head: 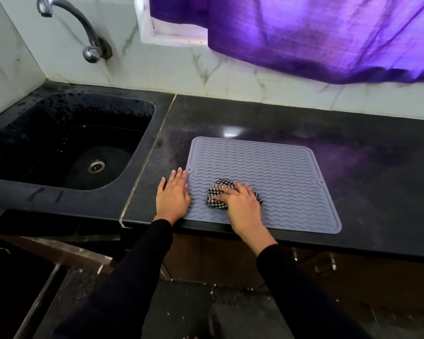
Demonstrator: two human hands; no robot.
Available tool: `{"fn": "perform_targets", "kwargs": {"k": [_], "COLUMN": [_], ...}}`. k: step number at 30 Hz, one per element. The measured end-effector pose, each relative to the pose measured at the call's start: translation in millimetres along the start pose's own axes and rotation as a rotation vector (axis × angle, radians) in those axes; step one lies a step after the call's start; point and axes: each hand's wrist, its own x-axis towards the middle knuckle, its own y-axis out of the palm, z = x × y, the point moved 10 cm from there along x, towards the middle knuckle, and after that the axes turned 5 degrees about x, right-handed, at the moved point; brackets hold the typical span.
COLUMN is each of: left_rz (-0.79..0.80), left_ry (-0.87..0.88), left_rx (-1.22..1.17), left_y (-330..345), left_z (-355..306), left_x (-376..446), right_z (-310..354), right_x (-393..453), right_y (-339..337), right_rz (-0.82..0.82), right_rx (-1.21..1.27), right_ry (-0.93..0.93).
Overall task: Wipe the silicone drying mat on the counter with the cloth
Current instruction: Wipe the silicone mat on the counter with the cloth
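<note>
Head view shows your right hand pressing the bunched checked cloth onto the near-left part of the grey silicone mat, which lies on the dark counter right of the sink, while your left hand lies flat, fingers straight, on the mat's left edge.

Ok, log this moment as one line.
phase: wiping | right hand: presses cloth on mat | left hand: flat at mat's left edge

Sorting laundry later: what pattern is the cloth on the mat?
The cloth is a black-and-white check, seen in the head view.
</note>
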Motion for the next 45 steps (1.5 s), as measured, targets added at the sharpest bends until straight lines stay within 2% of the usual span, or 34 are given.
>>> {"fn": "perform_targets", "kwargs": {"k": [3,6,9,11,13,15,18,20,23,28,31,34,36,38,40,43,45], "left_rz": [0.004,0.011,0.008,0.001,0.001,-0.002,-0.003,0.005,0.037,0.046,0.042,0.051,0.05,0.015,0.013,0.079,0.073], "left_ry": [-0.007,-0.004,-0.003,0.002,0.005,0.005,0.007,0.003,0.0,0.003,-0.006,-0.017,-0.029,-0.042,-0.021,0.028,0.038], "left_rx": [-0.002,0.008,0.004,0.004,-0.001,-0.007,-0.01,-0.005,-0.006,-0.005,-0.011,-0.03,-0.035,-0.033,-0.024,0.012,0.03], "left_y": [-0.4,-0.5,-1.4,-2.0,-2.1,-2.4,-2.2,-1.1,1.0,1.4,0.6,-0.3,-1.9,-6.6,-5.3,8.2,10.8], "left_z": [-0.7,-2.4,-4.0,-4.8,-4.6,-4.4,-3.2,-1.6,-0.6,0.0,0.0,-2.5,-5.1,-8.1,-14.1,-18.1,-17.4], "left_x": [0.0,-0.8,-2.1,-2.3,-1.9,-1.9,-1.5,-0.2,0.6,0.1,0.6,1.4,3.9,8.0,11.7,13.1,11.9], "right_z": [-12.6,-40.7,-88.0,-99.9,-73.8,-29.9,11.6,8.3,-0.1,-47.3,-83.1,-130.6,-150.1,-143.3,-110.9,-62.9,-60.4], "right_x": [1.6,1.9,-2.5,-5.3,0.6,4.0,-6.6,-11.8,-12.1,-22.7,-25.5,-27.9,-33.8,-33.8,-25.9,-16.6,-22.9], "right_y": [-11.5,-27.1,-51.7,-56.1,-49.7,-26.9,12.7,17.5,12.4,-1.3,-18.5,-45.7,-59.4,-67.2,-63.3,-17.2,3.2], "right_rz": [-0.002,0.024,-0.11,-0.207,-0.211,-0.11,0.064,0.063,0.038,-0.015,-0.017,-0.064,-0.211,-0.326,-0.321,-0.093,-0.032], "right_rx": [-0.05,-0.023,0.194,0.391,0.451,0.421,0.145,0.038,-0.003,-0.084,-0.062,0.263,0.549,0.59,0.5,0.236,0.071], "right_ry": [0.075,0.276,0.537,0.596,0.461,0.229,-0.058,-0.103,-0.067,0.095,0.34,0.651,0.76,0.73,0.557,0.194,0.07]}}
